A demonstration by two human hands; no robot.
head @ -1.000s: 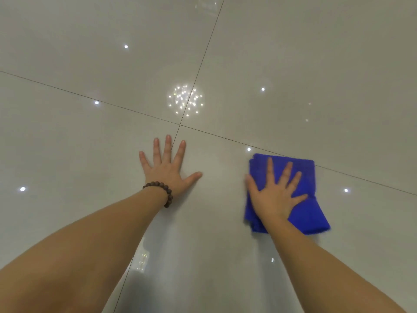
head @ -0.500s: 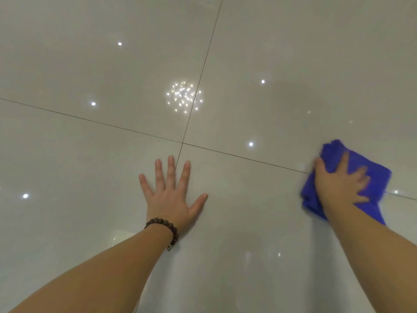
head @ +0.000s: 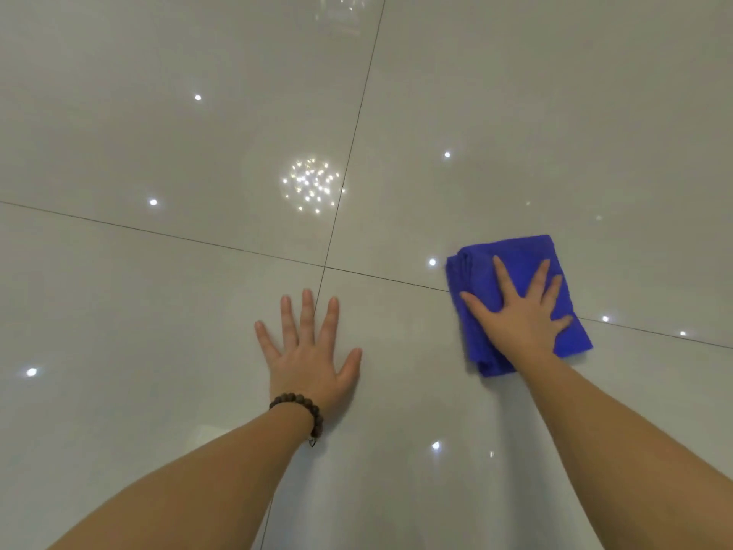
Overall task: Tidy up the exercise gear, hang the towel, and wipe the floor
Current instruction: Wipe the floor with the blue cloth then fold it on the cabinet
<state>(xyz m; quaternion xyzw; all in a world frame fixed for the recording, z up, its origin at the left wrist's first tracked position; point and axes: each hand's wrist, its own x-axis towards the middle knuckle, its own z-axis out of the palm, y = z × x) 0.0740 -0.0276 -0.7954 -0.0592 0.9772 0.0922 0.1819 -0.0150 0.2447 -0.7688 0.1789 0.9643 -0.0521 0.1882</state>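
Right hand [head: 519, 315] flat on folded blue cloth [head: 515, 264], fingers straight and spread, pressing it onto glossy tiled floor [head: 158, 291]; no curl round the fabric. Cloth sticks out past fingertips and both sides of the palm, straddling a grout line. Left hand [head: 309, 359] flat on bare tile, fingers splayed, holding nothing, well apart from cloth. Beaded bracelet [head: 301, 408] on left wrist. Layers in the fold probably several, hard to count.

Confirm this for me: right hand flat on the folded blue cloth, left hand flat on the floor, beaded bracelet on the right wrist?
Not quite. The head view shows the beaded bracelet on the left wrist. The rest holds: right hand flat on the folded blue cloth, left hand flat on the floor.
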